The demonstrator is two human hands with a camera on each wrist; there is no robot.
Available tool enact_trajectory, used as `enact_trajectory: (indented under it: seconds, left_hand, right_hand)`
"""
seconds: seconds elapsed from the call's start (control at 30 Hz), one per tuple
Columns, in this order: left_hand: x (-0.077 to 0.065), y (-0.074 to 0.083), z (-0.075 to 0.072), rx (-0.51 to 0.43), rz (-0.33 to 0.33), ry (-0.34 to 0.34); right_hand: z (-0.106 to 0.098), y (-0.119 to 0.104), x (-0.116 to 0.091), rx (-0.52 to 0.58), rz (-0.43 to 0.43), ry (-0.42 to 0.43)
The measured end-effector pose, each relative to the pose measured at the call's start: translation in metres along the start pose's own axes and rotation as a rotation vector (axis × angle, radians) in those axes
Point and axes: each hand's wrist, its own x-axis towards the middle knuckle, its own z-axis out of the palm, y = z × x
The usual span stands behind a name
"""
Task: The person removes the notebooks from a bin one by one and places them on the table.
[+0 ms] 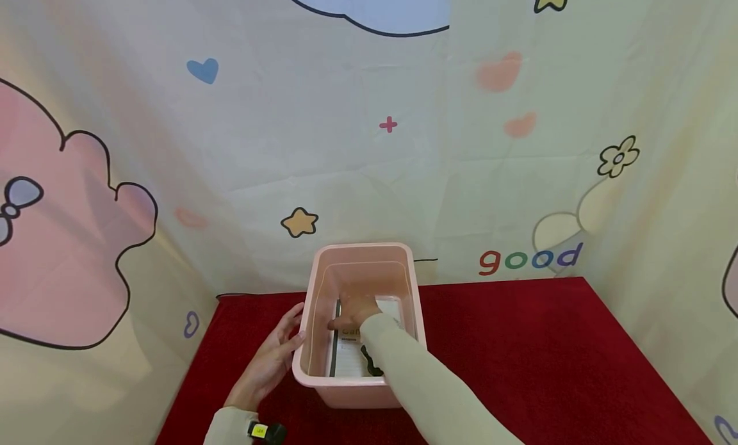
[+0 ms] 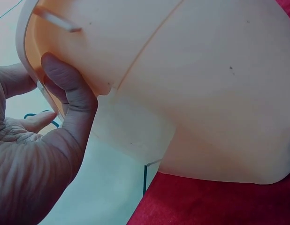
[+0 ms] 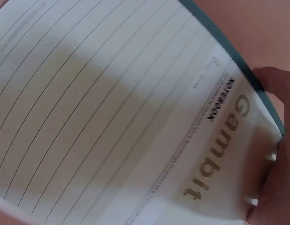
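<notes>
A pink plastic bin (image 1: 363, 394) stands on the red cloth, its long side running away from me. My left hand (image 1: 268, 365) holds its left rim; in the left wrist view the thumb (image 2: 72, 89) bends against the outer wall below the rim. Inside the bin lies a notebook (image 3: 103, 103) with lined white pages, a dark green edge and the printed words "Gambit" and "NOTEBOOK". Reaching down into the bin, my right hand (image 1: 355, 309) grips the printed end of the notebook, the thumb (image 3: 274, 84) at its green edge. The other fingers are mostly hidden.
Red cloth (image 1: 519, 355) covers the table on both sides of the bin. A pale printed curtain (image 1: 346, 157) hangs close behind the bin and along both sides. A small device with a yellow display (image 1: 261, 430) is strapped to my left wrist.
</notes>
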Motion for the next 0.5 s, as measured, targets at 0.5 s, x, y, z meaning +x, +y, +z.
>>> enact_trajectory:
  seconds: [0.5]
  left_hand:
    - [0.001, -0.002, -0.003, -0.019, 0.026, -0.007]
  right_hand:
    - [-0.012, -0.012, -0.003, -0.243, 0.019, -0.028]
